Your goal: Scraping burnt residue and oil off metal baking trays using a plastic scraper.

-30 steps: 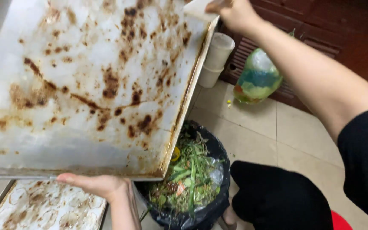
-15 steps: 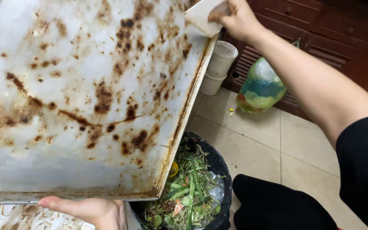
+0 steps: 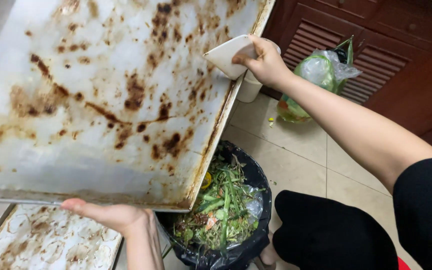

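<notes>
Grease-stained baking tray (image 3: 101,100) tilts over a black-lined bin (image 3: 256,235) as we work at floor level: our left hand (image 3: 108,216) grips the tray's near edge from below, fingers curled shut around the rim, while our right hand (image 3: 263,62) pinches a flat white scraper (image 3: 228,55) between thumb and closed fingers, its edge pressed to the tray's far right side. Brown burnt patches cover the tray's pale surface. Beneath its lower corner, the bin holds green vegetable scraps (image 3: 218,210). 1 more stained tray (image 3: 41,242) lies flat at lower left, just beside our left wrist. Behind the scraper stands a stack of white cups (image 3: 250,87), and a knotted plastic bag (image 3: 321,75) of greens leans against dark wooden louvred doors (image 3: 376,70) on the tiled floor (image 3: 301,150).
</notes>
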